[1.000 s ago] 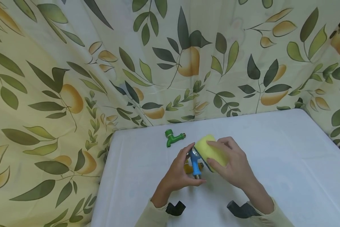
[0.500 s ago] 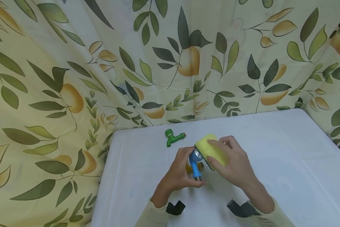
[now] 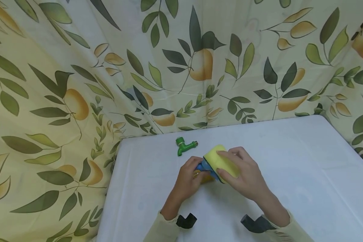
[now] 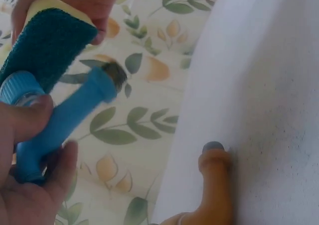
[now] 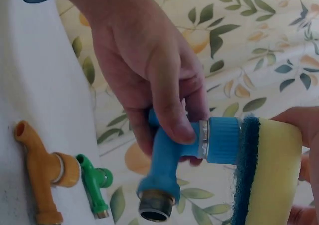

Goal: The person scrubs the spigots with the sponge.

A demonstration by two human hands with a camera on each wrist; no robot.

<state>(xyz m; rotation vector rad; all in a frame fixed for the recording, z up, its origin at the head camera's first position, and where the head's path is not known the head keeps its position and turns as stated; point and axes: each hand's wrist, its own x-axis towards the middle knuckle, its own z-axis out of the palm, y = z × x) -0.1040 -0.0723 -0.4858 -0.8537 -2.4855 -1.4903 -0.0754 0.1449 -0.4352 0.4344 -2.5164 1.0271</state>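
A blue plastic tap (image 5: 166, 160) with a metal threaded end is pinched between the thumb and fingers of my left hand (image 3: 187, 179), above the table. In my right hand (image 3: 246, 171) is a yellow sponge (image 3: 220, 163) with a dark green scouring side (image 4: 52, 43). The right wrist view shows the scouring side touching the tap's ribbed blue cap (image 5: 223, 140). On the table beneath my hands lies an orange-yellow tap (image 5: 42, 172), partly hidden in the head view. Farther back rests a green tap (image 3: 185, 147).
The table (image 3: 290, 161) is covered in white. Behind and to its left hangs a curtain (image 3: 169, 67) printed with leaves and fruit. Dark angled pieces (image 3: 187, 220) sit at both wrists, by the cream sleeves.
My left hand has turned the blue tap, so its threaded end no longer points toward me, and the thumb has moved over the body. The sponge has shifted slightly left with it.
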